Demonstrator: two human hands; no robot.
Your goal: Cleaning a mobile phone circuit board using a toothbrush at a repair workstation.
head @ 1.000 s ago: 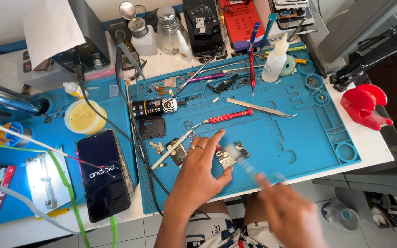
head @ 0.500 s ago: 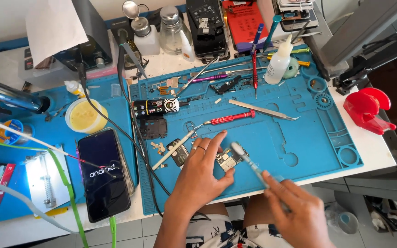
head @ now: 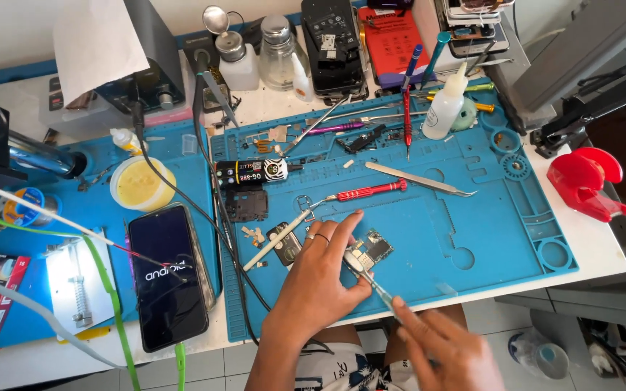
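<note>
A small phone circuit board (head: 373,248) lies on the blue repair mat (head: 472,224) near its front edge. My left hand (head: 320,275) rests flat beside the board, its index finger and thumb pinning the board's left side. My right hand (head: 440,347) holds a thin metal tool (head: 367,279), whose tip touches the board's left end. A red-handled screwdriver (head: 367,191) and a white stick tool (head: 277,239) lie just beyond my left hand. A dark phone part (head: 284,242) lies by my left fingers.
A lit smartphone (head: 170,271) lies on the left blue mat. Long tweezers (head: 418,179) lie mid-mat. A yellow paste tub (head: 141,182), bottles (head: 443,108), black cables (head: 204,210), and a red holder (head: 588,181) at the right table edge surround the mat.
My right hand has come in from the lower right with the metal tool and brought its tip onto the board. My left hand has stayed pressed on the board.
</note>
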